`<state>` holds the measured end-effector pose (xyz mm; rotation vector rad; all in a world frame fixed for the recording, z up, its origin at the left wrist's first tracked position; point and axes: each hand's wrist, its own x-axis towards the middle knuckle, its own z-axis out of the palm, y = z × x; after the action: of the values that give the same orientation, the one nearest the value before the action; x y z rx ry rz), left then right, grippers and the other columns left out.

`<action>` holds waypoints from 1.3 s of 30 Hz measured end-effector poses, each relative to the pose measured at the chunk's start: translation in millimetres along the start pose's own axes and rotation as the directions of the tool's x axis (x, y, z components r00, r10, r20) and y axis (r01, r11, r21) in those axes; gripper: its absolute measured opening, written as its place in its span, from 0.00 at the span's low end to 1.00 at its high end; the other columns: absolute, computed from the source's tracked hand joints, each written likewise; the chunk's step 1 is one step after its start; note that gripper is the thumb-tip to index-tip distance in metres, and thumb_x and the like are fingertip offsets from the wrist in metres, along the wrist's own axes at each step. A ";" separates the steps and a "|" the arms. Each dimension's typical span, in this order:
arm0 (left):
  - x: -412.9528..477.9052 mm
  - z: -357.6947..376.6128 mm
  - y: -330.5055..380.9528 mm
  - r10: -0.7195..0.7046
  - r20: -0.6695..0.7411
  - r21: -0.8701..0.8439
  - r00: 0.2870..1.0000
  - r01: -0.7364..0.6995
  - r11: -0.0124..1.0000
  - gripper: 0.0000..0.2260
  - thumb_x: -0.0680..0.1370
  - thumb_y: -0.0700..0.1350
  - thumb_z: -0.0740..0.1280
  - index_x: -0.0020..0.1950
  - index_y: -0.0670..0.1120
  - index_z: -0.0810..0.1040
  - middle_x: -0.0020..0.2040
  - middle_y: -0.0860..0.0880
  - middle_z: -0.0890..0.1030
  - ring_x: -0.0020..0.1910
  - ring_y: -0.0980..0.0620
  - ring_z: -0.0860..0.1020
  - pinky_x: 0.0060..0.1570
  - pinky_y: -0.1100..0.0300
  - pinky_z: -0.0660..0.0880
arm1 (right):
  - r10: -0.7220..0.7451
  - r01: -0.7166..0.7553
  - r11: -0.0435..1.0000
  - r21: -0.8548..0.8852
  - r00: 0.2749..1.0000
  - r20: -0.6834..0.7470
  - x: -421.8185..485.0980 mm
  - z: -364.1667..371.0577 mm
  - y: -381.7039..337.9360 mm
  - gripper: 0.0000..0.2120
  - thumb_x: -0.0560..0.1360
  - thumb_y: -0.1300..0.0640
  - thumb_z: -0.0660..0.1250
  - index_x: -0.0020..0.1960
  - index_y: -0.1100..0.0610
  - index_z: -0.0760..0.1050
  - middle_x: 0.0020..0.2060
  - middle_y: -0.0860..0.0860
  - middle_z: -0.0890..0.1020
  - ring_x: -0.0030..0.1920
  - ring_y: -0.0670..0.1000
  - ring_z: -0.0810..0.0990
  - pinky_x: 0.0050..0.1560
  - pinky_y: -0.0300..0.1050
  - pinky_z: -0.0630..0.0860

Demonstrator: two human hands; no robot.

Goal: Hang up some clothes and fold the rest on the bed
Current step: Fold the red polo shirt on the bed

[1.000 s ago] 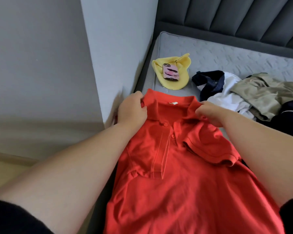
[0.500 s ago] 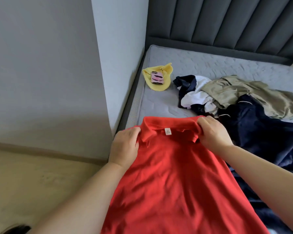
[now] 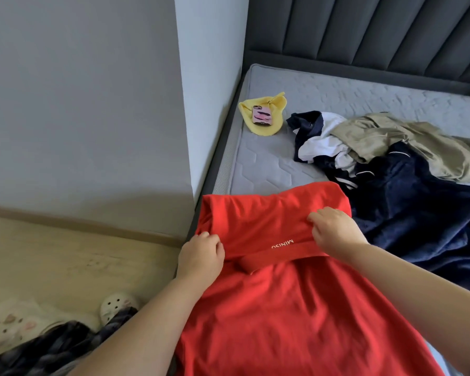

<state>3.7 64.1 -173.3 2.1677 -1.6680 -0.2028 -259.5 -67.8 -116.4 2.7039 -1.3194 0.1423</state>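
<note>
left hand (image 3: 201,256) and right hand (image 3: 334,232) pinch shirt (image 3: 282,308), looks like 1st fold; pile (image 3: 418,185) unfolded, nothing visibly hung.

One red shirt (image 3: 296,308); one phone (image 3: 261,115); perhaps three piled garments (image 3: 418,191)

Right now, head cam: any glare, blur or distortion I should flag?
Head view: soft, even light and no glare; the white print on the red shirt beside the right hand reads sharp; the slippers at bottom left are smeared; the wall corner leans, which is wide-angle bend.
</note>
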 end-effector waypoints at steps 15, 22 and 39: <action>82.2 5.0 -1.1 -0.458 0.195 -0.450 0.867 0.494 0.744 0.11 0.78 0.49 0.65 0.45 0.41 0.75 0.46 0.42 0.79 0.52 0.40 0.77 0.43 0.57 0.67 | 0.747 -0.689 0.466 0.555 0.643 0.172 60.3 13.7 31.3 0.16 0.76 0.51 0.65 0.49 0.67 0.74 0.48 0.64 0.79 0.49 0.62 0.76 0.47 0.50 0.70; 82.3 0.2 -26.0 -0.610 0.140 -0.502 0.780 0.587 0.635 0.08 0.79 0.45 0.64 0.48 0.40 0.77 0.47 0.40 0.80 0.48 0.40 0.78 0.42 0.55 0.69 | 0.798 -0.778 0.455 0.433 0.572 0.190 48.4 20.8 39.0 0.14 0.75 0.53 0.67 0.52 0.63 0.73 0.49 0.61 0.79 0.54 0.62 0.77 0.49 0.50 0.69; 133.8 3.4 -5.5 0.155 0.406 0.036 0.901 -0.185 0.982 0.33 0.71 0.52 0.73 0.73 0.50 0.65 0.69 0.48 0.71 0.70 0.45 0.66 0.70 0.44 0.60 | 0.179 -0.055 0.978 -0.203 0.723 0.667 126.4 13.3 7.7 0.26 0.69 0.58 0.71 0.64 0.51 0.67 0.61 0.50 0.75 0.65 0.55 0.71 0.69 0.57 0.56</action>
<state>44.8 -62.9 -162.0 2.1189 -2.1075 -0.5803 -187.6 -172.8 -111.1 2.5972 -1.5630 -1.0166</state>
